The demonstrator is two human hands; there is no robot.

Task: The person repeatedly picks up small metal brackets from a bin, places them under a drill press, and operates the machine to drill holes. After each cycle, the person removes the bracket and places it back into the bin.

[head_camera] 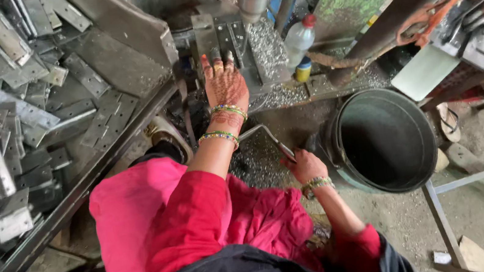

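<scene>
At the press block (225, 46), our left hand (224, 83) lies flat with its grip spread, fingertips on the metal. Our right hand (304, 165) has its grip pressed around the bent lever (263, 133). Punched plates (12, 115) are heaped on the surface (77, 193) to our left; the dark bucket (384, 140) looks empty, so much seems left.

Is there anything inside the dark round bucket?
No, the bucket beside the right hand shows only its bare dark inside.
</scene>
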